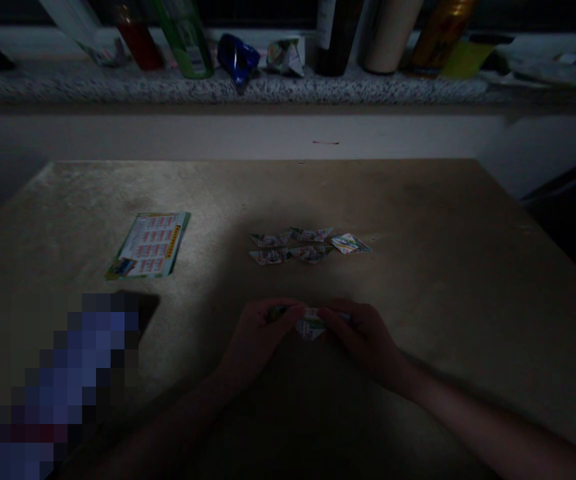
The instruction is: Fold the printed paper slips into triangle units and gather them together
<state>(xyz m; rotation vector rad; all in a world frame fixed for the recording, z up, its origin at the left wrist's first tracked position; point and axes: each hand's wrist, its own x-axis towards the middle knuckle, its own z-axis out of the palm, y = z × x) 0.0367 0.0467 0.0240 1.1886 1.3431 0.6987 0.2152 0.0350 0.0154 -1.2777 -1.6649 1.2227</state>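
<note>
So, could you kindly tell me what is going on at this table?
A person's left hand and right hand hold a small folded piece of printed paper between them. Five other folded pieces lie together on the table beyond the hands, and flat printed paper lies off to the left.
</note>
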